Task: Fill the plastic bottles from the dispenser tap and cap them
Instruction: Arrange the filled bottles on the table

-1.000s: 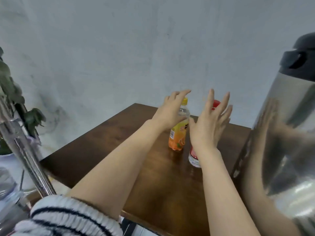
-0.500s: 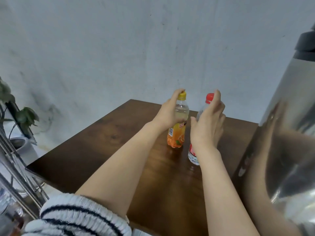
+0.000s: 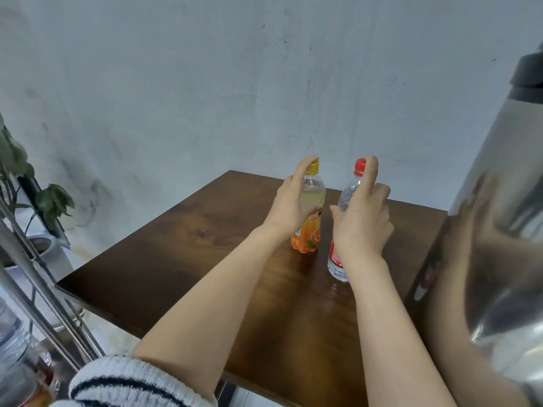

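Two capped plastic bottles stand upright on the brown wooden table (image 3: 182, 259). The orange-labelled bottle (image 3: 308, 236) has a yellow cap, and my left hand (image 3: 293, 204) is wrapped around its upper body with the forefinger on the cap. To its right, the clear bottle with a red label (image 3: 335, 259) and a red cap is gripped by my right hand (image 3: 361, 218), forefinger resting on the cap. The steel dispenser (image 3: 499, 230) with a black lid fills the right edge; its tap is out of view.
A grey wall rises behind the table. At the left stand a metal rack (image 3: 38, 289), a potted plant (image 3: 44, 201) and another clear bottle (image 3: 11, 339) low down. The table's near edge runs below my forearms.
Both hands went from open above the bottles to closed around them. The view has shifted slightly, showing more of the table's left side.
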{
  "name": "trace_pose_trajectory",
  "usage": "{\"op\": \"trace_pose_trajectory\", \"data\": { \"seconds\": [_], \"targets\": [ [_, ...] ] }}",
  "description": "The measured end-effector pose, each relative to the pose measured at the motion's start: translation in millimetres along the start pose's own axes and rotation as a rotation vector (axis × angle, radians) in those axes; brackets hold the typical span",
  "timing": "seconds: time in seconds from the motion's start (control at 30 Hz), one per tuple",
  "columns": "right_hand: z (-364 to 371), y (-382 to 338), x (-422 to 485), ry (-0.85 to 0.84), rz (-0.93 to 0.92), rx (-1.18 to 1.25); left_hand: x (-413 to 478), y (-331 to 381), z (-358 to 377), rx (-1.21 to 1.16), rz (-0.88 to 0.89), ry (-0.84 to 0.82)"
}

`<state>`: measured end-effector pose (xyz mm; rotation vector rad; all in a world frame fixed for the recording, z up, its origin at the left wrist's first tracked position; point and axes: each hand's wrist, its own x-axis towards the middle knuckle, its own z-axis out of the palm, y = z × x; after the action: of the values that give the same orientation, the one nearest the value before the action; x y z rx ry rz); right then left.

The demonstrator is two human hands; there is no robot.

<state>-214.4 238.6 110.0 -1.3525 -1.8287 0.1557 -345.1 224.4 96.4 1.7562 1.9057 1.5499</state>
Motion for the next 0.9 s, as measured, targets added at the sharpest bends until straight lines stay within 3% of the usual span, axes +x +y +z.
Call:
{"op": "trace_pose_trajectory", "data": {
  "seconds": [0.3,0.9],
  "targets": [
    [-14,-4,-31,-0.005,-0.259,0.069,-59,0,-10,0.018,0.036,0.229],
    [-64,-32,-152,-0.107,-0.594,0.240,-214,62,-86,0.154,-0.048,0.382]
  ]
}}
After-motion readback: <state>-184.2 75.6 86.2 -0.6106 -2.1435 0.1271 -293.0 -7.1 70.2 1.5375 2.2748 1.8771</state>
